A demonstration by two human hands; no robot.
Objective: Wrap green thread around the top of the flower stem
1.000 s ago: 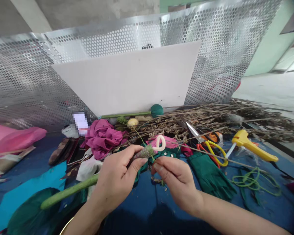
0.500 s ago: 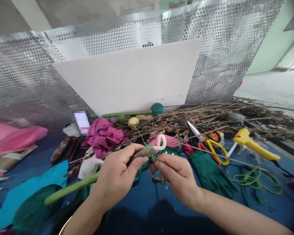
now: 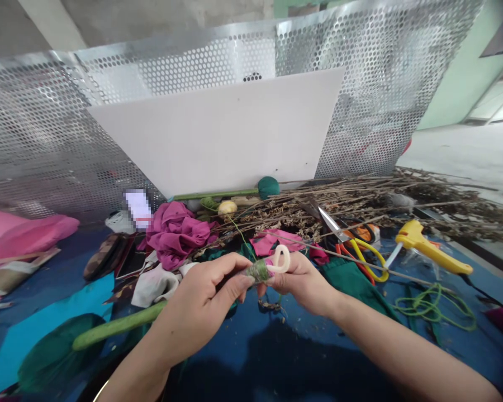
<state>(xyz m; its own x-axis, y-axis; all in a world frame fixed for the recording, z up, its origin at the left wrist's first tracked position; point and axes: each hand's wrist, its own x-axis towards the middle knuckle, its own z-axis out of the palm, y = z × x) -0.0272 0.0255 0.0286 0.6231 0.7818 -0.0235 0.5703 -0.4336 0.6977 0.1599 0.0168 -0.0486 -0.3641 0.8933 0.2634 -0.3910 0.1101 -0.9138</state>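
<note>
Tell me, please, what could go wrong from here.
The wrapped piece might slip or loosen if the left hand eases its pinch. The green thread runs past dry stalks, so a pull could snag it. The scissors lie ahead and to the right of the right hand, so a careless reach might nick it.
</note>
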